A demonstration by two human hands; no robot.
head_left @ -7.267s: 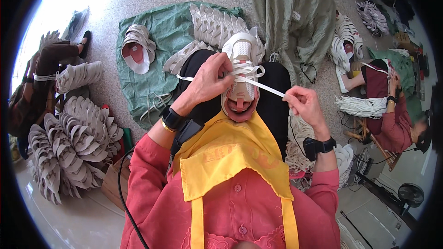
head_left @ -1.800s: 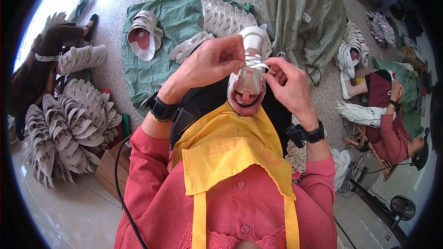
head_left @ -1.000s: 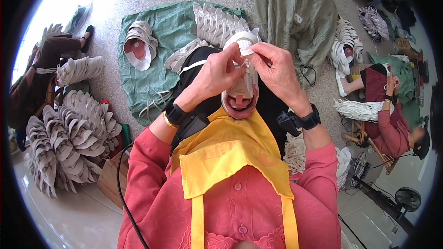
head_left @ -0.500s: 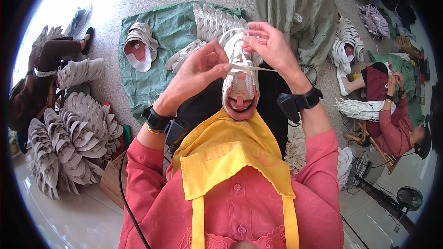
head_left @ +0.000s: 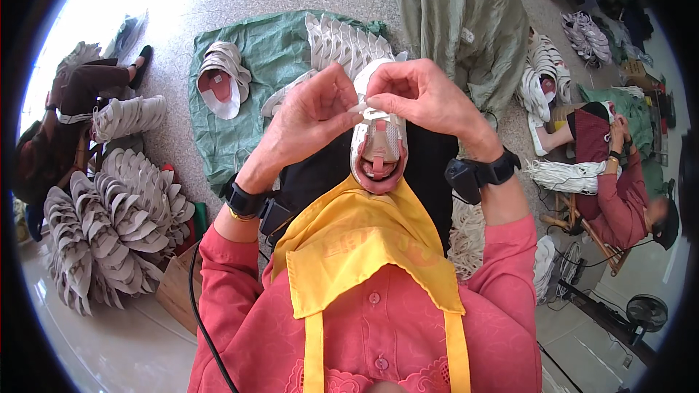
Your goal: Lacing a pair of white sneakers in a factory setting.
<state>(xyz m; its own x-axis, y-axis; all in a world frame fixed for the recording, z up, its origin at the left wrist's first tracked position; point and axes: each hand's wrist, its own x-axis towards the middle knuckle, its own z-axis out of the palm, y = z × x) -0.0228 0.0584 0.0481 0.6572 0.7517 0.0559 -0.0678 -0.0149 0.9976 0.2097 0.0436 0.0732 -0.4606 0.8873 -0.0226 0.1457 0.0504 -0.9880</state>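
Note:
A white shoe upper [head_left: 378, 151] with a pink heel lining and mesh panels rests at my lap, its heel toward me. Over its front part my two hands meet, fingertips almost touching. My left hand [head_left: 320, 107] is closed in a pinch on a white shoelace [head_left: 362, 108] at the lacing. From the other side, my right hand [head_left: 428, 100] also pinches the lace, thumb against the bent forefinger. Much of the lace and the toe are hidden behind my fingers.
A green sheet [head_left: 218, 135] carries nested white shoe uppers [head_left: 226, 76]. Stacked grey-white pieces [head_left: 109, 225] stand at the left. To the right, a seated person [head_left: 619, 189] works beside a bundle of white laces [head_left: 564, 175]. A fan [head_left: 646, 313] stands at the lower right.
Both hands have come closer together over the upper, my right hand moving down toward the lacing. The lace loops that stood out between them are now mostly gathered at my fingertips.

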